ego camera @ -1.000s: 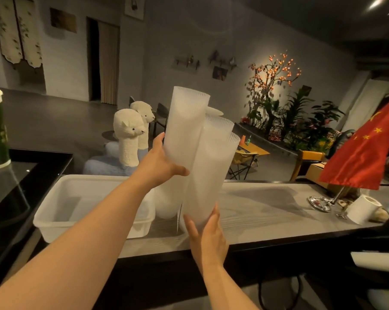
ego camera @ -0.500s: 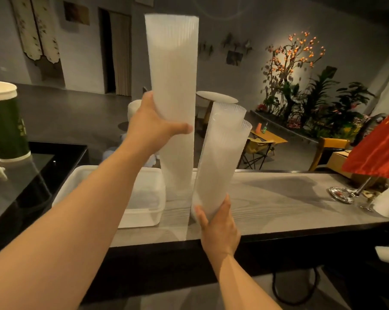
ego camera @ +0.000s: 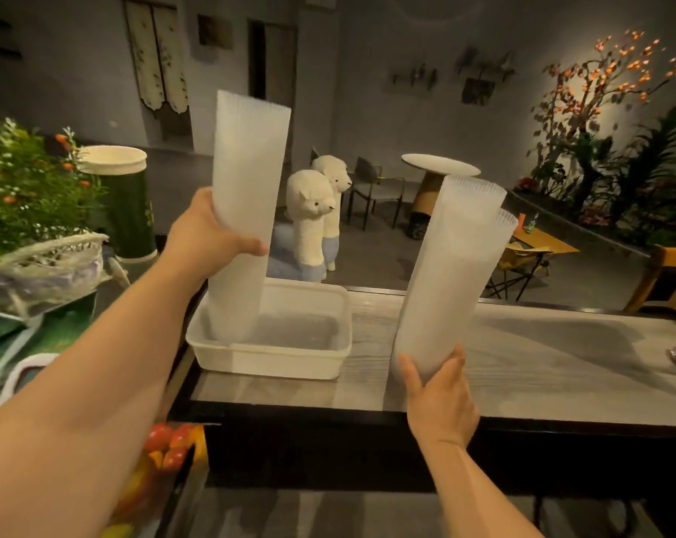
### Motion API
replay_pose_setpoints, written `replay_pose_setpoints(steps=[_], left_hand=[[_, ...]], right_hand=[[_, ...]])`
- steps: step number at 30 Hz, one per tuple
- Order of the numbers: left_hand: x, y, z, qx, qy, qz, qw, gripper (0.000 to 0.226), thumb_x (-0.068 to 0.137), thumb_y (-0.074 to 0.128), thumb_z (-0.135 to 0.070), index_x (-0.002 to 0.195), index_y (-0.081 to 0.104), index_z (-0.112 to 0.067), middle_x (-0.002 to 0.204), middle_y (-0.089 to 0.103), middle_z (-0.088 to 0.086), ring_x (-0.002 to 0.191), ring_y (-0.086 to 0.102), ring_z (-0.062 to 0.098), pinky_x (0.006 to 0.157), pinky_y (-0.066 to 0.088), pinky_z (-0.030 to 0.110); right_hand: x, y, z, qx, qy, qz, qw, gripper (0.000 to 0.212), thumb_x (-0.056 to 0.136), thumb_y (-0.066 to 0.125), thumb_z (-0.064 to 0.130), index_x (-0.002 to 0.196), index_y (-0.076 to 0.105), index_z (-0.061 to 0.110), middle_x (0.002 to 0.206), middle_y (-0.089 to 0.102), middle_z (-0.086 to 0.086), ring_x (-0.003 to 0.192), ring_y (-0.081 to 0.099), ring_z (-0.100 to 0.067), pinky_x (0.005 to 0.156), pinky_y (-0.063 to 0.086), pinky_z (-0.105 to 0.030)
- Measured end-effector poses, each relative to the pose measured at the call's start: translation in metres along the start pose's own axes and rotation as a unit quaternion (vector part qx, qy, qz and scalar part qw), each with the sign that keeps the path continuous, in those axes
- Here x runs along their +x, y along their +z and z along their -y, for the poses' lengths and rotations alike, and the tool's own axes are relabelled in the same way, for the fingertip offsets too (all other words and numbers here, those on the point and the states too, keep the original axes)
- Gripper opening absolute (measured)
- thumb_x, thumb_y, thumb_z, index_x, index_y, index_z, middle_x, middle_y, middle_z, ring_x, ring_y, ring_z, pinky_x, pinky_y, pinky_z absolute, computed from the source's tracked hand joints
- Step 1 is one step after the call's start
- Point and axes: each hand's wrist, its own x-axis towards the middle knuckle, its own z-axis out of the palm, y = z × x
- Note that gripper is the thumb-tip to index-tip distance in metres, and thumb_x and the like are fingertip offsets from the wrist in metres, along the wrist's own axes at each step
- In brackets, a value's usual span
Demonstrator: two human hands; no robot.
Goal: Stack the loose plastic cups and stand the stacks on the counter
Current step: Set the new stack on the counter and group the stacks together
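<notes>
Fingers of the left hand (ego camera: 212,234) grip one cup stack (ego camera: 247,211) above the white tub (ego camera: 270,357); right hand (ego camera: 439,398) grips two leaning cup stacks (ego camera: 445,281) on the counter (ego camera: 542,363). Two alpaca toys (ego camera: 313,219) stand behind.

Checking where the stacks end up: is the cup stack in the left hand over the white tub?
Yes, the left hand grips a tall cup stack whose lower end reaches into the white tub.

Tub (ego camera: 270,357) on counter (ego camera: 561,366) (left end), cup stacks (ego camera: 450,277) right.
</notes>
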Motion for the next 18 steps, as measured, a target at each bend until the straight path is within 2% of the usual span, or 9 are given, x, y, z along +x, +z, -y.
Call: replay_pose_setpoints(steps=[6,15,18], left_hand=[[0.009,0.000,0.017,-0.019,0.005,0.001,1.000,0.098,0.064,0.091,-0.028,0.141,0.032,-0.027,0.124,0.051,-0.005,0.115,0.052,0.023,0.098,0.049,0.055],[0.018,0.003,0.029,-0.023,-0.004,0.006,1.000,0.100,0.067,0.090,-0.028,0.144,0.027,-0.029,0.131,0.050,-0.001,0.121,0.052,0.027,0.099,0.048,0.059],[0.015,0.007,0.026,-0.013,-0.008,-0.003,1.000,0.112,0.066,0.091,-0.027,0.149,0.016,-0.030,0.139,0.044,0.004,0.128,0.048,0.032,0.103,0.044,0.061]], right_hand=[[-0.001,-0.001,0.002,-0.001,0.005,0.005,1.000,0.087,0.080,0.038,0.076,0.144,0.012,0.024,0.119,0.060,-0.008,0.100,0.064,-0.028,0.073,0.056,-0.045],[-0.001,-0.002,0.003,-0.008,-0.005,0.004,1.000,0.091,0.077,0.028,0.079,0.145,0.011,0.021,0.122,0.059,-0.007,0.101,0.064,-0.025,0.073,0.054,-0.041],[-0.002,-0.003,0.003,-0.008,-0.006,0.003,1.000,0.091,0.078,0.029,0.079,0.145,0.012,0.020,0.123,0.059,-0.006,0.101,0.064,-0.024,0.073,0.054,-0.040]])
